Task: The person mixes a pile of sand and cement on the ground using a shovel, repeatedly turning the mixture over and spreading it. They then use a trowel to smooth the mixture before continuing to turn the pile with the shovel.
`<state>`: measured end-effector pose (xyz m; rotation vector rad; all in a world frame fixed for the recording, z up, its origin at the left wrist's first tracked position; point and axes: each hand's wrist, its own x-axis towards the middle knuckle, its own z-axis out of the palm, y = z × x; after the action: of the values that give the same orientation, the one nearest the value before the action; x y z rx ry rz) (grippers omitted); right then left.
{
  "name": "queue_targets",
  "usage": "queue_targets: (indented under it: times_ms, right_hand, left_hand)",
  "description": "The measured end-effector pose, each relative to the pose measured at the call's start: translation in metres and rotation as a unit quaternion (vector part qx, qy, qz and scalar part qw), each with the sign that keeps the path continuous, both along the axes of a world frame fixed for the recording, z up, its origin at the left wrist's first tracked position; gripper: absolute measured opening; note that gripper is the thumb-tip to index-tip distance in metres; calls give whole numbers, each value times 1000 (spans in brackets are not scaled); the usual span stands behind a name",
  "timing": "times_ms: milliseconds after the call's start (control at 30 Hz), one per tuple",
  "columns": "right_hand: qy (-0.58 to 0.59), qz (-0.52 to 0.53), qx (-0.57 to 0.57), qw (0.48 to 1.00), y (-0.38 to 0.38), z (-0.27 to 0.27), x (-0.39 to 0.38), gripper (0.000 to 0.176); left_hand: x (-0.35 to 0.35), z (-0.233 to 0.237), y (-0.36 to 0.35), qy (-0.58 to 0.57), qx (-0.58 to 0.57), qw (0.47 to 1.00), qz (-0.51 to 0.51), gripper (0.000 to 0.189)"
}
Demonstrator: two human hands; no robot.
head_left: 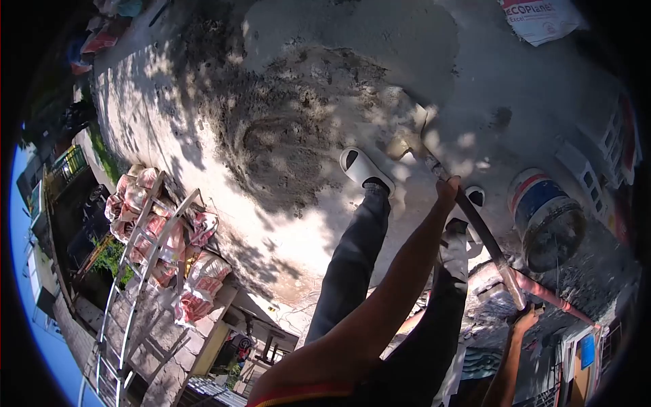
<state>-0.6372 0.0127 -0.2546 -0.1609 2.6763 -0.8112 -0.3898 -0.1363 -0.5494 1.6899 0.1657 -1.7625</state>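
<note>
My left hand is wrapped round the shaft of a shovel, low down near its blade. At the top end of the handle, my right hand grips it with the fingers closed. The shovel slants across in front of my legs, and its pale, mortar-smeared blade rests at ground level beside my white slide sandal. Left of the blade spreads a grey heap of wet-looking mortar, partly in dappled shade. Whether the blade carries any mortar is hard to make out.
A dirty bucket with blue and red bands stands at the right, near a pink pipe. At the left, a metal ladder leans by stacked red-and-white sacks. Another printed bag lies at the top right.
</note>
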Motion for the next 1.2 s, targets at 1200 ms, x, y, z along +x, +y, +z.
queue_targets:
  times_ms: [1200]
  right_hand:
    - [-150, 86, -85, 981, -29, -8, 28, 20]
  left_hand:
    - [74, 64, -57, 75, 95, 980, 158, 9]
